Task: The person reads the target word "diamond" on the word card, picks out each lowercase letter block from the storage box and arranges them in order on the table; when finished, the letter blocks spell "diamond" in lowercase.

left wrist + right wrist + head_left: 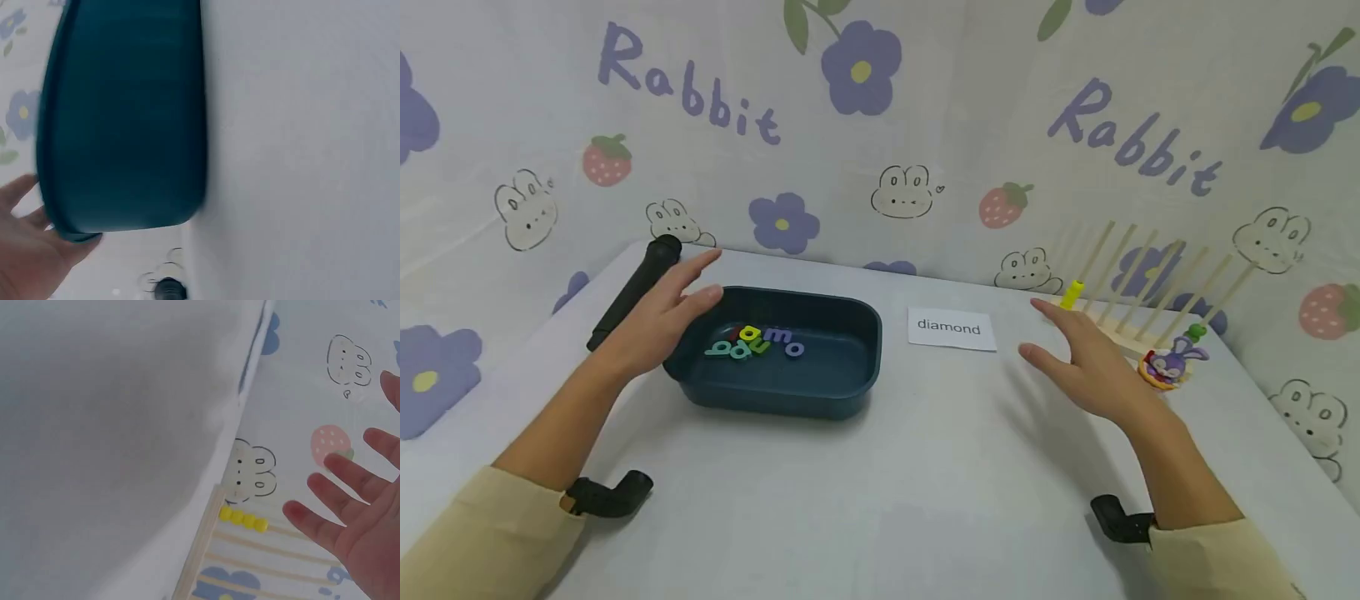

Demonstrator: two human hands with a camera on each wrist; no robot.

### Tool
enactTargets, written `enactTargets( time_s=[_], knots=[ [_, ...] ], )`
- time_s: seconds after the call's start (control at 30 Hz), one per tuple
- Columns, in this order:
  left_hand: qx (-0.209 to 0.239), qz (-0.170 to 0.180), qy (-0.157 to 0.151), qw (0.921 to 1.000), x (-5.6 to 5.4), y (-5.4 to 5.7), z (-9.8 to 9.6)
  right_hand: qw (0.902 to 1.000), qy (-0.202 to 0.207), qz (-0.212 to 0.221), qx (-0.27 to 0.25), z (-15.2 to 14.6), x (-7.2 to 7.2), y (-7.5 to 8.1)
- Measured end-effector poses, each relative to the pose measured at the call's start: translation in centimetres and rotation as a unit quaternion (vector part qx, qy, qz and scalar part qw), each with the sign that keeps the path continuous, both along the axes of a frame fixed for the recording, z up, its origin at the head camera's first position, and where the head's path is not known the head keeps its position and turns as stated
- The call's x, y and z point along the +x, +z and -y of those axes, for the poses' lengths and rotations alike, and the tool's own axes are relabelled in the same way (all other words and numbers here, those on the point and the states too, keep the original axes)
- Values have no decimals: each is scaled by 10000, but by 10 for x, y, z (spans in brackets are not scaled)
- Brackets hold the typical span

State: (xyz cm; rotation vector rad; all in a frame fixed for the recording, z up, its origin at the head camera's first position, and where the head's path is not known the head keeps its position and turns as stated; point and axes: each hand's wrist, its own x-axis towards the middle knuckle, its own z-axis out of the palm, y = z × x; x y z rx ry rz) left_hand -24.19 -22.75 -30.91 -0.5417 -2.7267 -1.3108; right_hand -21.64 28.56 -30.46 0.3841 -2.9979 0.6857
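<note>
My left hand [651, 329] hovers at the left end of a dark teal tray [775, 402], fingers extended and thumb spread. In the left wrist view the tray's corner [125, 206] overlaps that hand, and whether they touch I cannot tell. Several coloured letters lie inside, among them a yellow one [749, 333], a purple "m" [777, 335] and a purple "o" [793, 350]. My right hand [1093, 367] is spread and holds nothing, between a white card [951, 329] printed "diamond" and a wooden rack with upright rods [1123, 337]. Its straight fingers show in the right wrist view [369, 525].
Yellow beads [1072, 295] sit on the rack's leftmost rod. At its right end are green beads [1197, 332] and a purple rabbit figure [1167, 365]. A black microphone [638, 287] lies left of the tray. A patterned cloth hangs behind the white table [910, 500].
</note>
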Motion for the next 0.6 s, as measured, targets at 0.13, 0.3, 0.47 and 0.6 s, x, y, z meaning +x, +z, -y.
enactTargets(
  time_s=[0.13, 0.3, 0.47, 0.6],
  knots=[
    [969, 49, 492, 9941, -10, -7, 11, 9990, 71, 42, -450, 8, -7, 5],
    [1503, 686, 628, 9843, -16, -14, 28, 9971, 170, 52, -744, 21, -16, 15],
    [2087, 1310, 422, 9682, -21, -21, 38, 9955, 177, 187, -913, 32, -20, 21],
    [2460, 1776, 265, 9525, -23, -28, 43, 9946, 339, 273, -944, 39, -23, 24]
  ],
)
